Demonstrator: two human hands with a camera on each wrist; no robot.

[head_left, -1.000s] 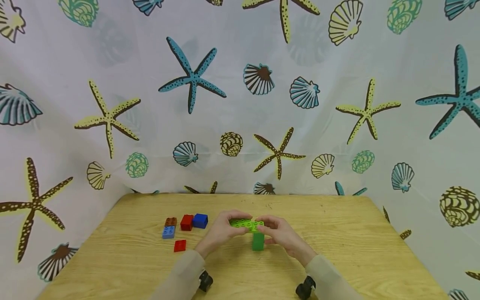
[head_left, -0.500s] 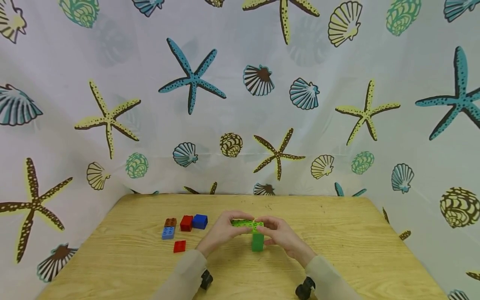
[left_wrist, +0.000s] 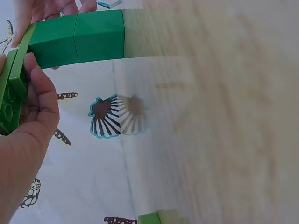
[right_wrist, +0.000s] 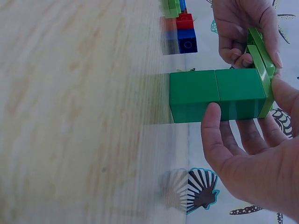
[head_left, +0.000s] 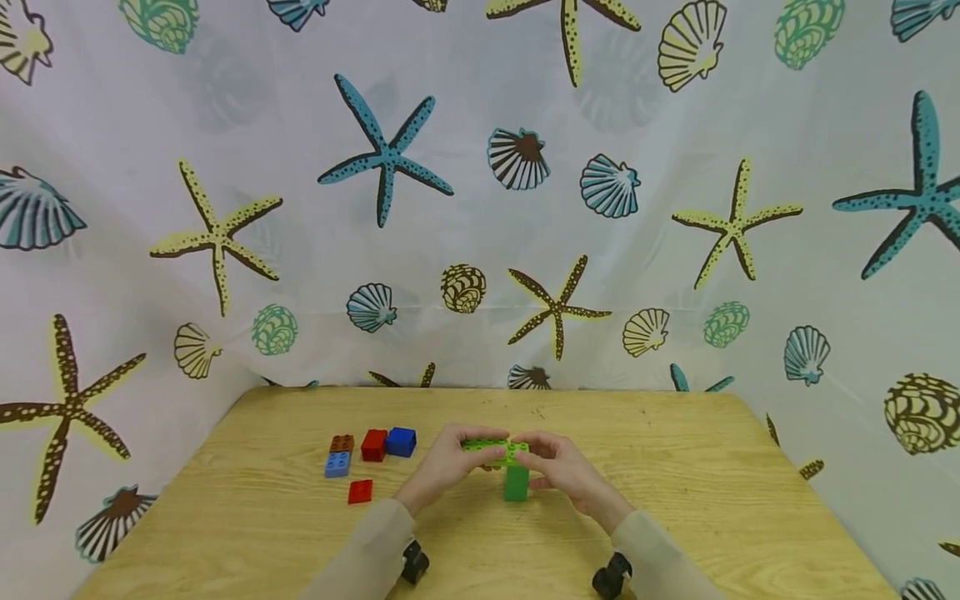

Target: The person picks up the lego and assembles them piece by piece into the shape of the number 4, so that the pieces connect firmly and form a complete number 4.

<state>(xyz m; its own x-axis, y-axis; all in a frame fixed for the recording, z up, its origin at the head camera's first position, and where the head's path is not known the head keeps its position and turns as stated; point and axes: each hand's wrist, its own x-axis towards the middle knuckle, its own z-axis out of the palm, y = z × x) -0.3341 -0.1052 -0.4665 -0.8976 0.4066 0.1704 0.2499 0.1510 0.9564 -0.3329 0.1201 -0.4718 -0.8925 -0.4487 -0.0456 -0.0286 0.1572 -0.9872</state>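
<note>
Hands meet over a green block tower (head_left: 516, 482) standing on the wooden table (head_left: 675, 500): two dark green cubes stacked, capped by a flat lime-green studded plate (head_left: 495, 448). Left hand (head_left: 444, 467) pinches the plate's left end; right hand (head_left: 564, 471) grips its right end, thumb against the tower. Left of the tower lie red and blue blocks (head_left: 367, 454).

bright, even light with soft shadows; wide-angle bowing at head-view edges, blurred tabletop (right_wrist: 70, 116) in wrist views

Two red bricks (head_left: 373, 445), two blue (head_left: 401, 442), one brown (head_left: 342, 442), two dark green (head_left: 516, 482), two light green plates (head_left: 495, 448).
</note>
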